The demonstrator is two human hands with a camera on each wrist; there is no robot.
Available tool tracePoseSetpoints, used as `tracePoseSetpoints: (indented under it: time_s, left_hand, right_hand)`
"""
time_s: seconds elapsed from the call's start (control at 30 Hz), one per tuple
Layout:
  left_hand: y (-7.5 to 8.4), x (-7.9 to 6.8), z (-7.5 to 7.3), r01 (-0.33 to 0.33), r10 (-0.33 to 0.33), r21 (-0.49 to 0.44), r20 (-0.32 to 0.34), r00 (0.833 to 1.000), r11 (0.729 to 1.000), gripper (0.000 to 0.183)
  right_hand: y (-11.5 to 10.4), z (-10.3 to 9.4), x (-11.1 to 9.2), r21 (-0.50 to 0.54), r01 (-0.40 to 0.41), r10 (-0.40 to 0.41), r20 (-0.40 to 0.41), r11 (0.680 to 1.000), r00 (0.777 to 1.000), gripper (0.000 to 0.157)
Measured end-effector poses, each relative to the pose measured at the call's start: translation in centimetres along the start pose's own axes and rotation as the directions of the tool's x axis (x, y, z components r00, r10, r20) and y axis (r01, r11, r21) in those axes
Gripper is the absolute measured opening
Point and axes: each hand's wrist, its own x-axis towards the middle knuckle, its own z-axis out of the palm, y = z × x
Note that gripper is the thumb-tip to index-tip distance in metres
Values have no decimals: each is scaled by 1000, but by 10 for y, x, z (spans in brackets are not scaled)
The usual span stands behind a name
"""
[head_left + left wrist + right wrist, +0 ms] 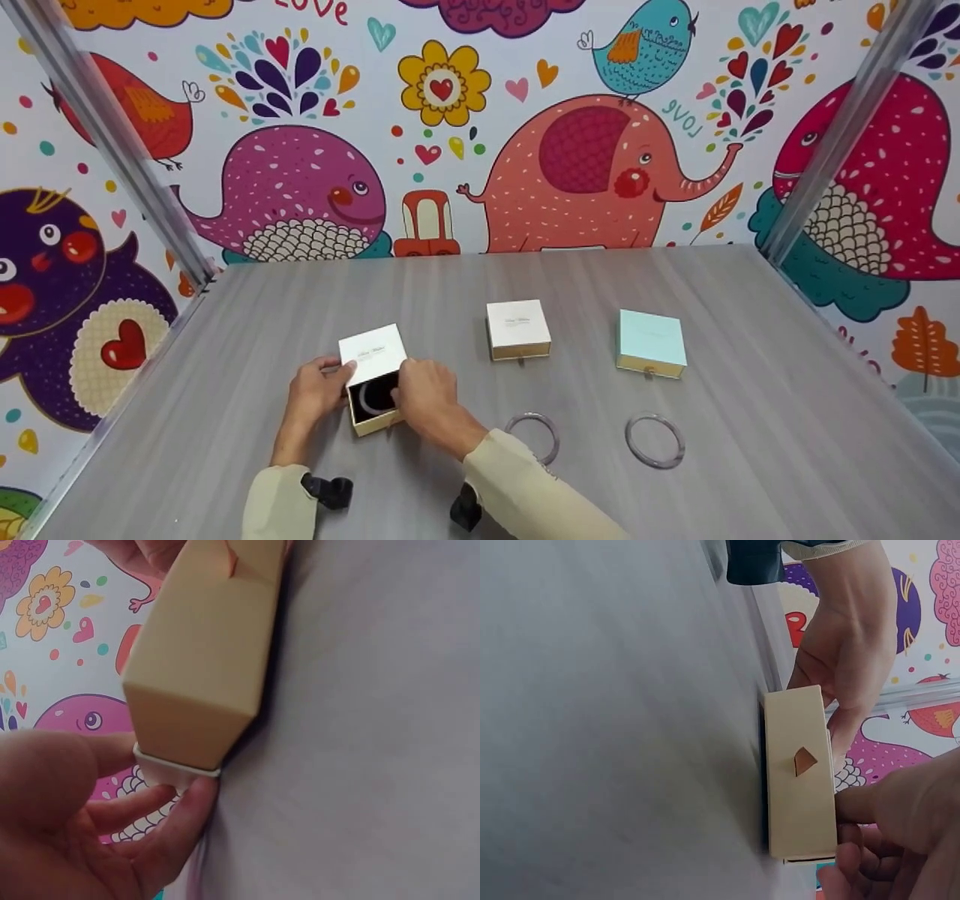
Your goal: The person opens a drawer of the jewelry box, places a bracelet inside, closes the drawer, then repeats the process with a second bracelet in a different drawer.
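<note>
A white jewelry box [373, 352] stands at the left of the table with its drawer [375, 427] pulled out toward me. Inside, on dark lining, lies a pale bangle [364, 399], partly hidden by my right hand. My left hand [316, 390] holds the white sleeve from the left, thumb at its near corner; the left wrist view shows its fingers around the cover [169, 771]. My right hand [431, 394] grips the box's right side, its thumb reaching over the open drawer. In the right wrist view its other fingers [847, 859] curl beside the box.
A second white box [517, 324] and a mint-green box [651, 339] stand closed to the right, farther back. Two bangles lie nearer me: one [553, 435] partly behind my right sleeve, another [655, 441] farther right. A cartoon-printed wall [450, 165] rises behind the table.
</note>
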Motion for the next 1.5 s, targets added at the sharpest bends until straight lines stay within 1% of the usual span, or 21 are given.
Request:
tracePoseSetpoints:
  time_s: [0.17, 0.27, 0.37, 0.53, 0.57, 0.6, 0.7, 0.77, 0.8, 0.87, 1.03, 1.13, 1.2, 1.33, 1.5]
  left_hand:
    - [-1, 0, 1, 5, -5, 0, -2, 1000, 1000, 50]
    - [-1, -1, 1, 12, -12, -3, 2, 1000, 1000, 51]
    - [-1, -1, 1, 6, -6, -3, 1, 1000, 1000, 51]
    - [-2, -1, 1, 3, -3, -11, -9, 1000, 1000, 49]
    - [-8, 4, 2, 1, -1, -18, -10, 1000, 1000, 50]
    - [-7, 5, 2, 1, -1, -17, -10, 1000, 1000, 50]
    - [-7, 5, 2, -1, 1, -15, -9, 1000, 1000, 49]
    - [-6, 5, 2, -7, 7, -14, -9, 1000, 1000, 50]
    - [0, 0, 1, -7, 7, -9, -8, 1000, 1000, 50]
    - [0, -1, 1, -10, 10, -4, -10, 1000, 1000, 50]
    - [1, -1, 0, -18, 19, 26, -19, 1000, 999, 50]
    - [2, -1, 0, -19, 19, 23, -15, 1000, 1000, 51]
    - [2, -2, 0, -14, 15, 15, -10, 1000, 1000, 51]
    - [1, -3, 0, -6, 6, 16, -11, 1000, 1000, 51]
    - [0, -3, 0, -10, 11, 10, -13, 1000, 1000, 51]
  right_hand:
    - [8, 0, -2, 105, 45, -47, 12, 993, 999, 29]
    - [12, -1, -4, 200, 69, -73, 10, 977, 997, 24]
    - [15, -3, -8, 282, 86, -88, -3, 956, 996, 19]
    - [18, -7, -13, 360, 111, -106, -33, 927, 994, 14]
    - [19, -7, -14, 372, 115, -108, -40, 921, 993, 13]
    - [19, -8, -16, 388, 115, -106, -45, 915, 993, 13]
    - [20, -9, -20, 448, 126, -109, -63, 885, 992, 12]
    - [20, -8, -23, 493, 141, -118, -77, 859, 990, 12]
    - [20, -8, -26, 515, 149, -125, -82, 844, 989, 12]
    - [21, -6, -30, 551, 156, -133, -82, 820, 988, 13]
    - [21, -1, -39, 632, 112, -117, -35, 767, 993, 15]
    - [22, 1, -42, 673, 78, -99, -8, 736, 995, 17]
    - [22, 3, -44, 704, 49, -93, 23, 708, 995, 17]
    - [22, 6, -48, 755, -41, -71, 114, 654, 991, 19]
    - [20, 10, -53, 781, -191, -11, 245, 595, 969, 26]
